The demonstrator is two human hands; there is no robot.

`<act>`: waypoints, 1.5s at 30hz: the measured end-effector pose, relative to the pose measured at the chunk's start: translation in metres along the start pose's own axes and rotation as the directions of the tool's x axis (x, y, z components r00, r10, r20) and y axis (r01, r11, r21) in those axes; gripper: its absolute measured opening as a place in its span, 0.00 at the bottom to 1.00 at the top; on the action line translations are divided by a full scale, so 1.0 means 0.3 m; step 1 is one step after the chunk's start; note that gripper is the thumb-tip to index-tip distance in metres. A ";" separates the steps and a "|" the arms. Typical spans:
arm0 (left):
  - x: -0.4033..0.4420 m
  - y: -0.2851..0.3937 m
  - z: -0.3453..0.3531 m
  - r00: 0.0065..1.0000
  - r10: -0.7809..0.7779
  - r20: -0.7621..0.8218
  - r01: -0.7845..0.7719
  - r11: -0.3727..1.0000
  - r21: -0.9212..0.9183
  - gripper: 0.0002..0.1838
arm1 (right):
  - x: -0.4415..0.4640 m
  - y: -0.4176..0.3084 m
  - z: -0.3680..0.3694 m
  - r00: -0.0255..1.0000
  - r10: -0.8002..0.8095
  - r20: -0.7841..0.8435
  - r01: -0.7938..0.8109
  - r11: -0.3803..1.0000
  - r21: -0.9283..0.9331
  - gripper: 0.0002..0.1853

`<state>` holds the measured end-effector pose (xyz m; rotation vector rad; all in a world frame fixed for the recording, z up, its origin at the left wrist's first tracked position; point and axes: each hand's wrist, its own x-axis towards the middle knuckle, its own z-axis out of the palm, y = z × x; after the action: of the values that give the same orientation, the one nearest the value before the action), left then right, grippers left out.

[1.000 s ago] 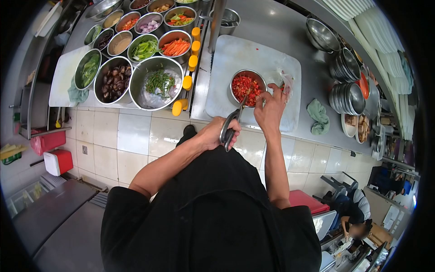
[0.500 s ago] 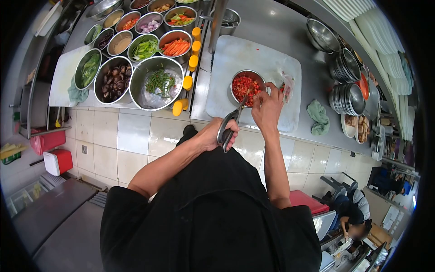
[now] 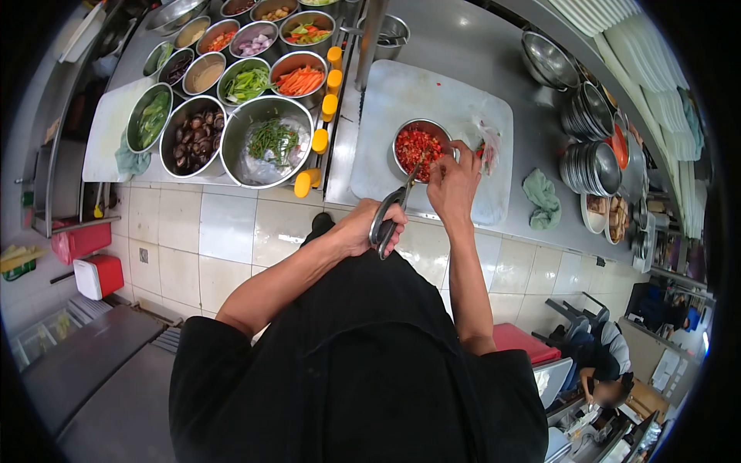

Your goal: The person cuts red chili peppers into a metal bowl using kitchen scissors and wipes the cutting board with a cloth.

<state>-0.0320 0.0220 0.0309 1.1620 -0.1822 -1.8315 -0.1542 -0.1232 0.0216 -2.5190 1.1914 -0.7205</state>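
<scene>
My left hand [image 3: 369, 228] is closed round the dark handles of the scissors [image 3: 387, 224], whose blades point up into a metal bowl [image 3: 397, 157]. Chopped red chillies [image 3: 417, 147] fill much of this bowl, and the blade tips are among them near its lower right side. My right hand [image 3: 454, 181] is at the bowl's right rim, its thumb and fingers closed on the edge; the exact fingertip contact is partly hidden. Under the bowl lies a white cutting board [image 3: 386, 92]. A clear plastic bag [image 3: 488, 147] with red bits rests just right of my right hand.
Metal pots with mushrooms [image 3: 199, 139], cut greens [image 3: 272, 145] and carrots [image 3: 299, 80] stand left, beside yellow-capped bottles [image 3: 307, 179]. A green cloth [image 3: 543, 199] and stacked metal bowls [image 3: 590, 168] lie right. Another person [image 3: 598, 363] is at the lower right.
My right hand has shifted slightly left over the bowl's rim, and its fingers have drawn closer together. The scissors have moved slightly in my left hand's grip, blades still in the bowl.
</scene>
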 end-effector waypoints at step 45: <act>-0.013 0.030 0.007 0.998 -0.055 0.032 0.054 0.998 0.023 0.15 | 0.018 0.023 0.011 1.000 -0.016 -0.010 0.016 0.999 0.034 0.03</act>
<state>-0.0275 0.0192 0.0396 1.1629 -0.1921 -1.9017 -0.1539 -0.1315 0.0175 -2.5032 1.1532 -0.7511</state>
